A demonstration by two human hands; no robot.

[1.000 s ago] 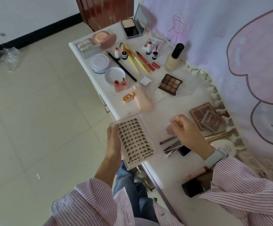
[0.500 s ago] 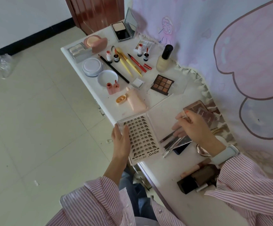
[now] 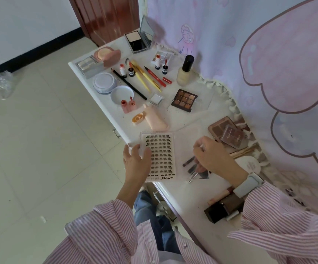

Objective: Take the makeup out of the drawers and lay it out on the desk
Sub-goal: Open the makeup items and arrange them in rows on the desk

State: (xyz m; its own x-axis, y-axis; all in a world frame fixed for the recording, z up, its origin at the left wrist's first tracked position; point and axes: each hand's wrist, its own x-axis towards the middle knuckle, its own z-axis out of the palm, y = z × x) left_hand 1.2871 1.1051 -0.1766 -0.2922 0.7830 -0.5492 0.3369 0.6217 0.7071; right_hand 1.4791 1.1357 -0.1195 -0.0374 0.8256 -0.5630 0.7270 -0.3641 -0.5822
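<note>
Lash tray: your false-lash tray is down flat on the surface now, at the near front edge; a second ago it was up in the air over the gap. It lies just below the peach tube.
Left hand: your left hand rests on the tray's left edge, fingers straight and loose, not curled round it. That grip has let go; it was carrying the tray a moment back.
Right hand: your right hand is over the clear lid, fingers curled and pinching something thin at the tips. What exactly it pinches, I cannot tell. Dark little tools lie under and just beside it.
What changed: the tray went from held to laid, and your right hand came across from the brown palettes to the tray's open lid.
Meaning for the task: one more item is out and placed, I'd say. The far end is already set with the nine-pan palette, foundation bottle, pencils and pots.
Left to do: dark boxes sit bunched at the near end, touching your right sleeve; they look unsorted.
Watch: the tray hugs the front edge, so a nudge from your left hand could tip it off.
</note>
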